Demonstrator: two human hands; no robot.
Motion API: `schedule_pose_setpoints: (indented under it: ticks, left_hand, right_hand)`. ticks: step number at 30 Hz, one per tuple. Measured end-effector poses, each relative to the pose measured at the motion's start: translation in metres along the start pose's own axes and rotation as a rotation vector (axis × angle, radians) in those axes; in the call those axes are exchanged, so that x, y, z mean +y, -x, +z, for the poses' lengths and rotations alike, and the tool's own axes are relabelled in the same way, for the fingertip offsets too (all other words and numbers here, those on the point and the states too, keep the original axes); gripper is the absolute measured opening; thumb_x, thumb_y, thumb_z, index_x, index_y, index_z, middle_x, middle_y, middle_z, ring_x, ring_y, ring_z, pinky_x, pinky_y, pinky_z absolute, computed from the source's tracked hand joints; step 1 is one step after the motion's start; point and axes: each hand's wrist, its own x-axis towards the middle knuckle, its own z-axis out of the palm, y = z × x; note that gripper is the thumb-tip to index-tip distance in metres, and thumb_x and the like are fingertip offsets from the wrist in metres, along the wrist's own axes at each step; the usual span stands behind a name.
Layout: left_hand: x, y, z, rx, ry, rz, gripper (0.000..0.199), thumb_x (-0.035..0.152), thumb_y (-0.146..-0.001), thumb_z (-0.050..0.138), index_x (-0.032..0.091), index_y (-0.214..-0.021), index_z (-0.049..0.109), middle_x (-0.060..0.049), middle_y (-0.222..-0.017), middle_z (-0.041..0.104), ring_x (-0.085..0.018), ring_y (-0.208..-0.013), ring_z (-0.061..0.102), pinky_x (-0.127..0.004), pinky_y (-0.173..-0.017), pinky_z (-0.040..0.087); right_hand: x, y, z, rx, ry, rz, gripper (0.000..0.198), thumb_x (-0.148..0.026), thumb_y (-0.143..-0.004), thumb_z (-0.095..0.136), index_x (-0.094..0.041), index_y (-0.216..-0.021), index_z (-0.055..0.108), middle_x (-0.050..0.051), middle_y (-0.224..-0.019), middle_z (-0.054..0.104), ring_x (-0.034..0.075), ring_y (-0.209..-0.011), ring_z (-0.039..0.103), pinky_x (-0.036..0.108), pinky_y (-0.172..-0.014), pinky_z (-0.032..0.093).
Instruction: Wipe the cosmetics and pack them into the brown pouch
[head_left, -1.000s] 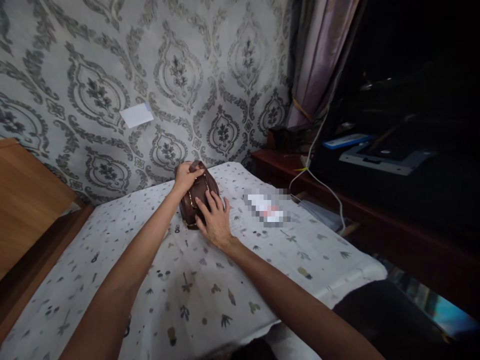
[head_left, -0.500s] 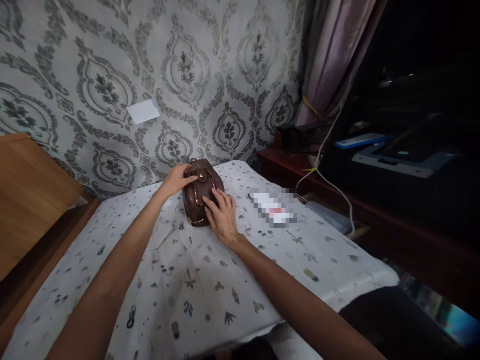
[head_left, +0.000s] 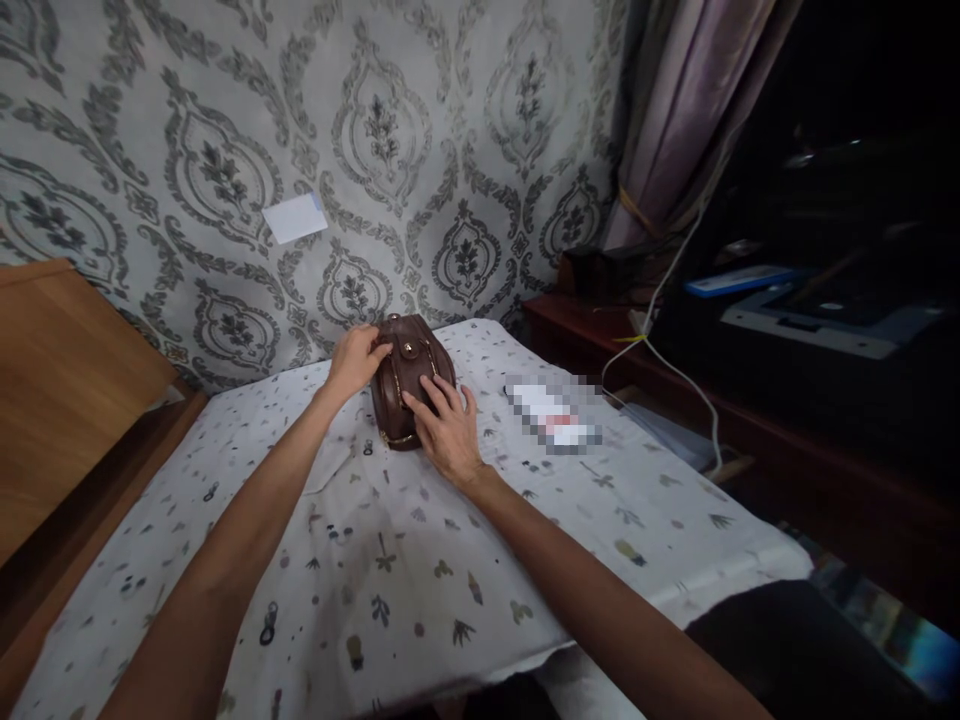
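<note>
A small brown leather-look bag (head_left: pixel 412 370) lies on the cloth-covered table, with gold-toned zips and a round snap on a short flap. At its far left edge, my left hand (head_left: pixel 357 358) is closed, thumb and fingers pinching part of the bag beside the flap. Whether a zip pull is in that pinch is hidden. My right hand (head_left: pixel 450 432) rests on the near right part of the bag, fingers spread over its front between the zips.
A blurred-out flat object (head_left: pixel 553 415) lies right of the bag on the patterned white cloth (head_left: pixel 420 600). A wooden panel (head_left: pixel 67 390) stands at left, patterned wallpaper behind. A white cable (head_left: pixel 686 385) hangs by a dark red cabinet (head_left: pixel 555 312) at right.
My left thumb has drawn back from the snap toward the bag's left edge. The right hand stays on the bag. The whole view has shifted slightly.
</note>
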Motion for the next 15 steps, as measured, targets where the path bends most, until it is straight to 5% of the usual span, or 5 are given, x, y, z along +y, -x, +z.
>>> schedule_pose_setpoints:
  ticks: [9,15]
  left_hand:
    - [0.022,0.025,-0.011,-0.021,-0.177,0.141,0.020,0.025,-0.087,0.062,0.022,-0.069,0.055,-0.007,-0.083,0.061,-0.028,-0.091,0.057,-0.037,-0.081,0.043]
    - [0.025,0.010,-0.006,-0.052,-0.102,0.042,0.003,0.023,-0.084,0.065,0.020,-0.083,0.064,-0.005,-0.082,0.062,-0.026,-0.085,0.057,-0.035,-0.078,0.042]
  right_hand:
    - [0.002,0.000,0.001,-0.010,-0.012,-0.010,0.045,-0.022,-0.098,0.051,-0.030,-0.141,0.057,0.011,-0.151,0.052,0.030,-0.141,0.038,0.057,-0.114,0.022]
    - [0.004,0.001,0.003,0.152,-0.092,0.014,0.039,-0.024,-0.100,0.044,-0.019,-0.135,0.061,0.016,-0.146,0.053,0.028,-0.134,0.044,0.049,-0.112,0.030]
